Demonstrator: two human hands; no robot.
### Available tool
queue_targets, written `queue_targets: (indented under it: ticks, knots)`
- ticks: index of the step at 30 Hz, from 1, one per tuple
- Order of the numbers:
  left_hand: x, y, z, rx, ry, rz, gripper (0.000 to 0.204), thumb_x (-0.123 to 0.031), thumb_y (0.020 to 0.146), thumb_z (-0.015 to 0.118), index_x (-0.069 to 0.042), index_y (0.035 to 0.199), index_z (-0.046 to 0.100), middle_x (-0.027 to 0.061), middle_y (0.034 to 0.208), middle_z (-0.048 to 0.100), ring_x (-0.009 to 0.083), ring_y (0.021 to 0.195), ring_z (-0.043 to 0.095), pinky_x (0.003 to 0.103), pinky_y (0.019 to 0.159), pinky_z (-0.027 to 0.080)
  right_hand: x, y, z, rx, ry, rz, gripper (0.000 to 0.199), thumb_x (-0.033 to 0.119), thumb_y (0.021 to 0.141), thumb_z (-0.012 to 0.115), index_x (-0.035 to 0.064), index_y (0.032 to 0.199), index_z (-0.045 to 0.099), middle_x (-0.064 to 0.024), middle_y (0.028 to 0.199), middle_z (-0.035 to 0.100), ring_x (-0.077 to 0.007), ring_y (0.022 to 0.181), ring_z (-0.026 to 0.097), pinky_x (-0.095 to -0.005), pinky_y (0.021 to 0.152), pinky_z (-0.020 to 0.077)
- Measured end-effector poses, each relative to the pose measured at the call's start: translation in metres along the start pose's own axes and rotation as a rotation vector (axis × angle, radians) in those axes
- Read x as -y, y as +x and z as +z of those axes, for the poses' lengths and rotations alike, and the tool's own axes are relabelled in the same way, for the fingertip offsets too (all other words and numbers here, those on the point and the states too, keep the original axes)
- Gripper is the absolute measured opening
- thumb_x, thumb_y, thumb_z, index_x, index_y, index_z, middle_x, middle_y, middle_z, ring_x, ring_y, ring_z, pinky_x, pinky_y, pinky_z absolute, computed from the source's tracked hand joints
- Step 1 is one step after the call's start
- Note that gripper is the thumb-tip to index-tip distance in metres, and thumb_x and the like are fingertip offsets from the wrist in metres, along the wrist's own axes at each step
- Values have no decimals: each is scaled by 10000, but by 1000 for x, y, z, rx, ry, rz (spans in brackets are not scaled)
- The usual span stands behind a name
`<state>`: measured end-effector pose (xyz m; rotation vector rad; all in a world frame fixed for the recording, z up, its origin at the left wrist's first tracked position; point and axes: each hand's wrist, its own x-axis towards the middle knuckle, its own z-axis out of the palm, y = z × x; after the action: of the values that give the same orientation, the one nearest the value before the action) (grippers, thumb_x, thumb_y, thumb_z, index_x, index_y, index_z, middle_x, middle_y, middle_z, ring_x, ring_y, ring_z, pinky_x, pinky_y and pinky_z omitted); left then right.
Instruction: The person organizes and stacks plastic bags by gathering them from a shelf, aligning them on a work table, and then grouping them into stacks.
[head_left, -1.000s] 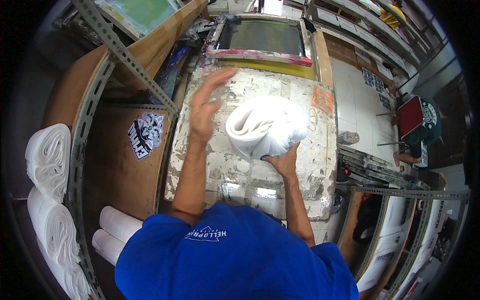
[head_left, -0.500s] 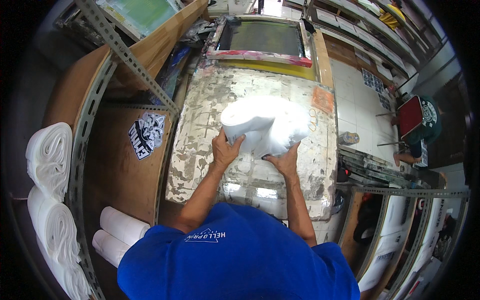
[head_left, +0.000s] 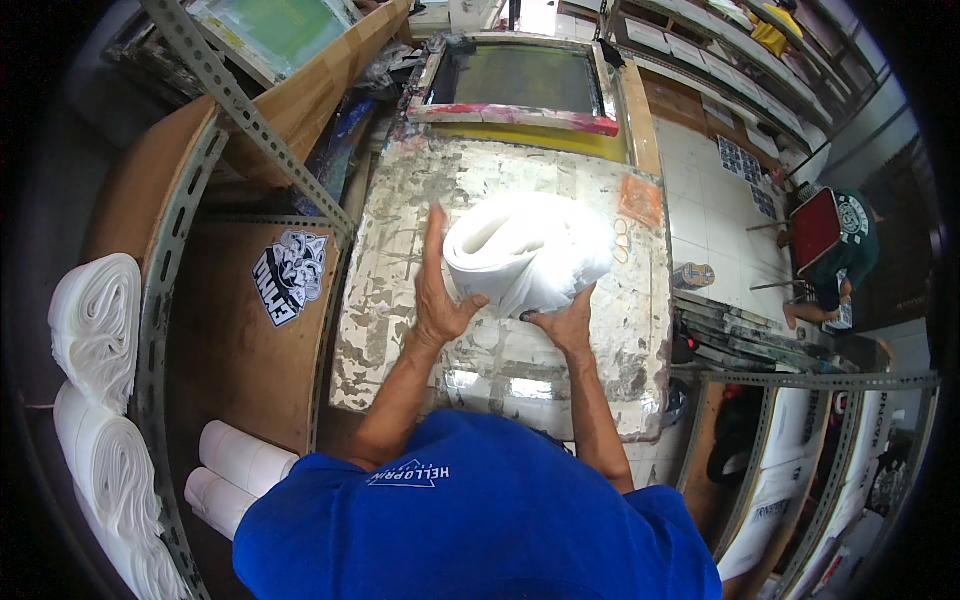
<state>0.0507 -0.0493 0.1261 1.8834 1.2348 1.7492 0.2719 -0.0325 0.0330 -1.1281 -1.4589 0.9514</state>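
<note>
A folded bundle of thin white plastic bags (head_left: 500, 245) lies on the stained printing table (head_left: 390, 360). Light glares off its top, and its looped folds face left while loose edges gather on the right. My left hand (head_left: 438, 300) is beside the bundle's left side, fingers stretched straight away from me and the thumb toward its near edge. With my right hand (head_left: 570, 322) I grip the near right part of the bundle; the thumb shows in front and the other fingers are hidden behind the plastic.
Past the bundle lies a framed printing screen (head_left: 515, 115). An orange patch (head_left: 640, 200) marks the table's right side. White bag bundles (head_left: 97, 320) and rolls (head_left: 240, 455) fill the left shelves. A seated person (head_left: 855, 240) is at the right, near a tin (head_left: 695, 276).
My left hand has let go of the bundle's left side and straightened its fingers. The bundle's folds have spread into a wider loop. My right hand keeps its place.
</note>
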Motion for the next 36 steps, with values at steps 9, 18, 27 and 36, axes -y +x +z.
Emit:
queue_targets:
  ticks: [9, 18, 27, 36]
  knots:
    - [-55, 80, 13, 781, 753, 65, 1066, -816, 803, 413, -35, 1515, 268, 212, 1560, 273, 443, 1449, 191, 596, 1150, 172, 23, -4, 1, 19, -108, 100, 1215, 93, 479, 949, -13, 1411, 176, -204, 1296, 521, -326, 1201, 538, -407, 1013, 457]
    - [-62, 79, 13, 671, 704, 112, 1084, -799, 770, 479, -45, 1519, 266, 211, 1547, 300, 429, 1439, 226, 626, 1127, 195, 20, -4, 1, 40, -96, 76, 1233, 112, 476, 954, -17, 1417, 167, -211, 1329, 485, -337, 1219, 511, -411, 1038, 430]
    - [-38, 93, -24, 47, 1, 141, 654, -311, 853, 513, 16, 1416, 444, 213, 1464, 442, 364, 1386, 372, 454, 1145, 266, -5, 1, -4, 33, -10, 40, 1221, 72, 479, 931, -19, 1426, 166, -220, 1330, 482, -333, 1238, 504, -400, 1050, 417]
    - [61, -21, -43, 503, 16, -540, 784, 23, 665, 772, -33, 1383, 464, 166, 1366, 543, 265, 1281, 509, 395, 1035, 430, -10, 2, -10, 47, -118, 42, 1274, 115, 501, 950, -21, 1453, 113, -216, 1378, 444, -325, 1267, 479, -401, 1076, 400]
